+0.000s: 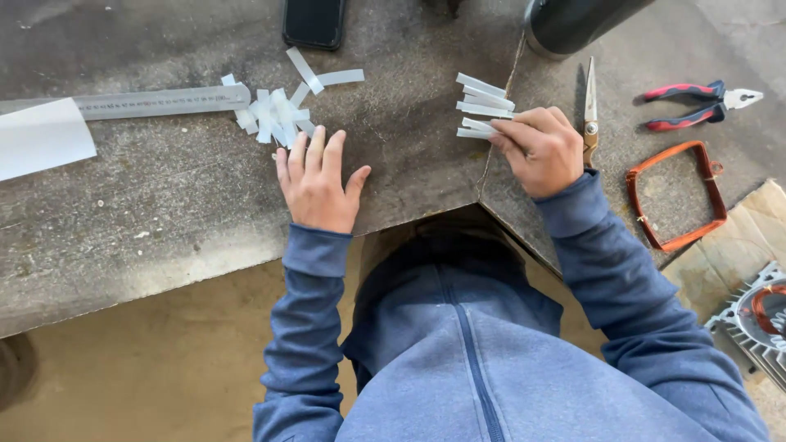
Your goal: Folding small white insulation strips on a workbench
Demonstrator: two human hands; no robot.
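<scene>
A loose pile of strips [274,115] lies unsorted under the flat, open left hand [318,180], while the right hand [542,150] pinches a few gathered strips [485,106].

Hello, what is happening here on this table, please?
A person in a blue hoodie works at a grey worktop. The right hand pinches a fan of white paper strips. The left hand lies flat, its fingers touching a loose pile of cut strips beside a steel ruler. Scissors, pliers and a copper wire coil lie to the right.
</scene>
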